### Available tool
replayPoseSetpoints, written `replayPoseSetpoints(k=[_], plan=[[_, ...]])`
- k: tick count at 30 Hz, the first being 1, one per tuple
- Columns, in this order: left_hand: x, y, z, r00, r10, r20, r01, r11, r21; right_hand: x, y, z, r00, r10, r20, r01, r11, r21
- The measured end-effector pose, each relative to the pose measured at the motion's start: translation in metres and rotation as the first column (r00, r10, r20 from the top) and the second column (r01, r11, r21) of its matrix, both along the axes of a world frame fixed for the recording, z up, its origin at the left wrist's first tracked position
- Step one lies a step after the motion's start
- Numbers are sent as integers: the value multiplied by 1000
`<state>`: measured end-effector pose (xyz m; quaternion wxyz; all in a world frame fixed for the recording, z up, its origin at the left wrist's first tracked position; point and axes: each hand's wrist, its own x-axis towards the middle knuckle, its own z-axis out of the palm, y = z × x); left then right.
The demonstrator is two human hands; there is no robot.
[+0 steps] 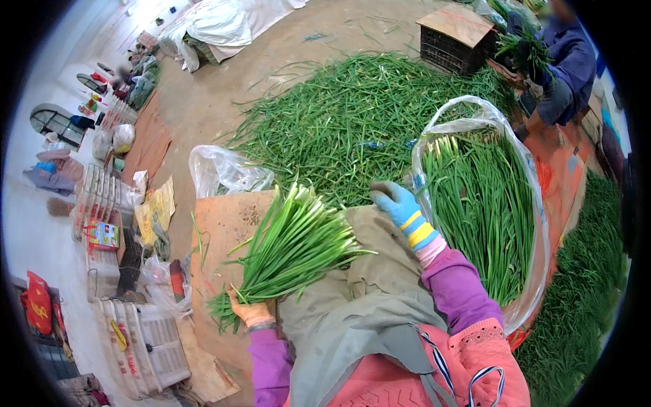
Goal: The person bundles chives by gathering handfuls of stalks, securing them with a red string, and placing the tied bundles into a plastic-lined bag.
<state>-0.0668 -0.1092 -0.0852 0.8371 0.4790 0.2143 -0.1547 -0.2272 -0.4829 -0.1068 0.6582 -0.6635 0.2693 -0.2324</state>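
A thick bunch of garlic chives (298, 244), long green leaves with pale stem ends fanned out at the upper right, lies across a board and my lap. Closed round its leafy lower end is my left hand (251, 311), with the leaf tips poking out past it. My right hand (398, 203), in a blue and yellow striped glove with grey fingers, rests by my right knee at the edge of a loose heap of chives (339, 122). Its fingers look stretched out and I see nothing in them. Beside it, a clear plastic bag (540, 251) holds neatly laid chives (478, 210).
The flat board (220, 220) sits at my left knee, with crumpled clear plastic (227, 169) behind it. Stacked plastic crates (146, 346) stand at the left. A black crate with a board on top (456, 37) and another person (566, 64) are at the far right. More chives (576, 285) spread along the right.
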Motion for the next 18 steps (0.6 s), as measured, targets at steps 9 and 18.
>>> replayPoseSetpoints(k=[9,18], plan=[[-24,-42,49,999,29,-35,-32,993,-111,16,36,33,924,237,-300,-370,755,-541],[-5,7,7,992,117,55,-117,993,-6,-6,-36,29,995,43,-92,-11,946,323]])
